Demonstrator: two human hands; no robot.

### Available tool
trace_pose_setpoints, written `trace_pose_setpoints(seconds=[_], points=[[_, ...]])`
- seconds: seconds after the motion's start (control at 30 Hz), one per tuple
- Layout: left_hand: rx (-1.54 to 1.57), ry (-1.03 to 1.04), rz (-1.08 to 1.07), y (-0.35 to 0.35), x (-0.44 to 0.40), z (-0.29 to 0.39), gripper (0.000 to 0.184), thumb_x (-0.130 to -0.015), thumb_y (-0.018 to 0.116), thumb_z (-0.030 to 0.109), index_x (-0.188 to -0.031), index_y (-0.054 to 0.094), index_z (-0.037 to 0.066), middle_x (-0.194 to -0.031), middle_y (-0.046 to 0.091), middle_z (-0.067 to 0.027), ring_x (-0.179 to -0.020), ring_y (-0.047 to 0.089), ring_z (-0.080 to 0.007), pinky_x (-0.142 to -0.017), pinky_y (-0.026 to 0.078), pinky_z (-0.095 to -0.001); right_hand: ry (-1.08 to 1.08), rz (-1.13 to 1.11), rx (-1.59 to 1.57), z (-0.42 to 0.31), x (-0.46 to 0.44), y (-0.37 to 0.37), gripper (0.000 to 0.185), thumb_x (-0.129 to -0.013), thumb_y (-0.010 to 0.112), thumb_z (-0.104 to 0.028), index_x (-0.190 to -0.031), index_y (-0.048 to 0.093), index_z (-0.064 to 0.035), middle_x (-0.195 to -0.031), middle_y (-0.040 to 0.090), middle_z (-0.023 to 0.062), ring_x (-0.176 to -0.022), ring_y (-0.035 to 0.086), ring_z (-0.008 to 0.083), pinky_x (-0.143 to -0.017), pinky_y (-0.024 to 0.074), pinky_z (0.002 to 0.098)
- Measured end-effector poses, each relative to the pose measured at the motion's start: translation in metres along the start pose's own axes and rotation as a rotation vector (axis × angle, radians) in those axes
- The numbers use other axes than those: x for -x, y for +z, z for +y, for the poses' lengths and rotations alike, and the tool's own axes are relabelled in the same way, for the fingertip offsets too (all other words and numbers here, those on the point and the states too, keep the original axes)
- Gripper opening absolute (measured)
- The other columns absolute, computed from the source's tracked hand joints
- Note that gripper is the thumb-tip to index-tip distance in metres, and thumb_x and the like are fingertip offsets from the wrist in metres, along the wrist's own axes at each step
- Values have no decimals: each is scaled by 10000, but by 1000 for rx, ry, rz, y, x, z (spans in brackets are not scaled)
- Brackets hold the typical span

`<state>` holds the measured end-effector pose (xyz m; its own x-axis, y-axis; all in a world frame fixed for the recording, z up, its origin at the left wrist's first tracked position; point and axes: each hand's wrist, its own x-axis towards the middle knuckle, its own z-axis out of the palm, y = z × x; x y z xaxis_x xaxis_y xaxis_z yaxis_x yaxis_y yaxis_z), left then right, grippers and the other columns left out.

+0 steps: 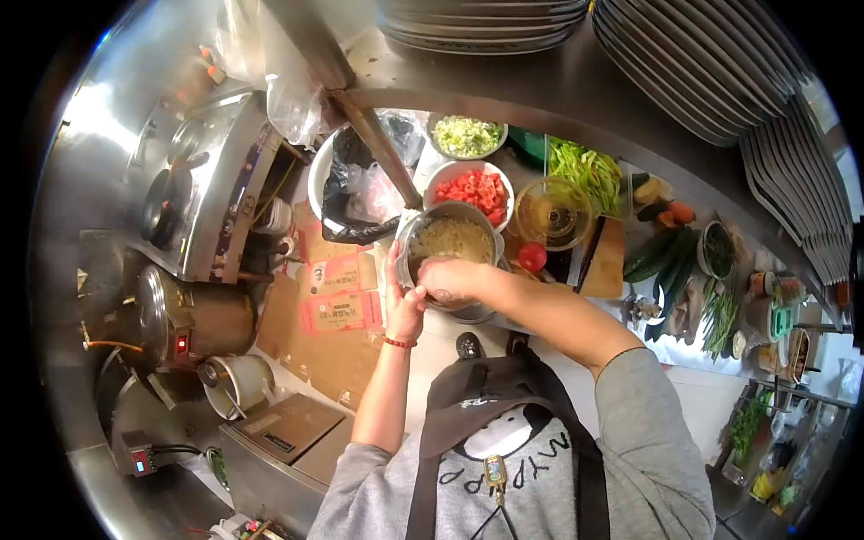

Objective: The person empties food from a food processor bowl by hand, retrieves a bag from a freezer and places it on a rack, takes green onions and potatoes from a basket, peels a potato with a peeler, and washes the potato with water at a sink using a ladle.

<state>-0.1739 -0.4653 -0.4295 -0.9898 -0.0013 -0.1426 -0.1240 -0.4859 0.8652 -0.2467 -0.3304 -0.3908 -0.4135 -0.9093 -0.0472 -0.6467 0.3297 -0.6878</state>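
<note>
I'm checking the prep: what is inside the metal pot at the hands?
The metal pot holds a pale, lumpy food of unclear kind. The right hand reaches in, hiding part of it; what lies deeper cannot be seen.

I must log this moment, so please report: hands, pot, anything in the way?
Left hand at pot's side. Right hand inside pot, fingers hidden; pale food in it. Tomato bowl close beside.

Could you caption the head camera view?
Left hand against a metal pot, right hand inside, beside a bowl of chopped red food.
</note>
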Motion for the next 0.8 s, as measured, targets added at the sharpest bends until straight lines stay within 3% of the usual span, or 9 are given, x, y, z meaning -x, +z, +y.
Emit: trace_pose_setpoints(seconds=[0.13,0.17,0.23,0.33,0.47,0.57,0.67,0.7,0.8], points=[[-25,-9,72,3,1,-9,866,-669,651,88,-1424,233,149,-1213,474,-21,-552,399,-15,-420,309,-139,-132,105,200,25,8,16,166,-731,572,-180,-733,651,-35,-763,621,144,-795,583,317,-719,467,397],[-67,-17,75,4,3,-8,880,-658,652,78,-1427,227,117,-1244,447,-51,-705,488,-76,-574,443,-203,-168,76,238,29,14,14,155,-735,568,-179,-751,642,-45,-786,607,119,-830,563,297,-748,454,378],[-211,85,54,-13,-3,-24,879,-655,651,75,-1427,231,108,-1261,429,-70,-858,487,-127,-729,436,-266,-204,46,277,32,22,12,145,-739,563,-178,-768,633,-55,-810,594,94,-865,542,276,-777,440,359],[-382,160,53,-10,-4,-16,866,-625,640,83,-1409,271,72,-1295,391,-108,-1222,345,-241,-1058,250,-390,-151,227,250,26,33,5,102,-694,600,-151,-744,607,-62,-798,576,80,-844,538,273,-756,442,358],[-678,248,-31,-38,-5,-23,859,-568,621,114,-1373,328,47,-1255,395,-98,-1189,378,-235,-1033,295,-373,438,67,326,32,14,-23,203,-712,602,-160,-859,645,-26,-908,635,156,-914,586,307,-729,483,371],[-588,282,-61,-30,-6,-14,860,-576,610,71,-1383,314,66,-1253,383,-85,-1185,377,-214,-988,366,-350,524,81,252,87,3,17,295,-737,575,-200,-967,655,-33,-1048,623,163,-1024,563,303,-820,464,376],[-321,258,-45,-4,-1,-10,862,-584,589,14,-1391,294,81,-1291,342,-70,-1205,359,-196,-928,434,-311,173,281,819,94,5,45,362,-773,530,-248,-1061,630,-53,-1128,596,151,-1075,534,298,-920,412,393],[-358,262,-37,-5,-1,-17,862,-587,580,-8,-1393,288,86,-1293,327,-62,-1213,352,-193,-909,451,-298,367,428,426,92,6,52,423,-791,498,-281,-1142,589,-63,-1193,565,137,-1116,509,284,-976,367,394],[-395,243,-38,1,1,-23,857,-587,585,-26,-1386,296,88,-1303,282,-51,-1232,335,-201,-903,471,-312,184,636,434,70,10,56,444,-783,510,-288,-1163,571,-67,-1194,562,146,-1098,520,296,-956,385,390]])
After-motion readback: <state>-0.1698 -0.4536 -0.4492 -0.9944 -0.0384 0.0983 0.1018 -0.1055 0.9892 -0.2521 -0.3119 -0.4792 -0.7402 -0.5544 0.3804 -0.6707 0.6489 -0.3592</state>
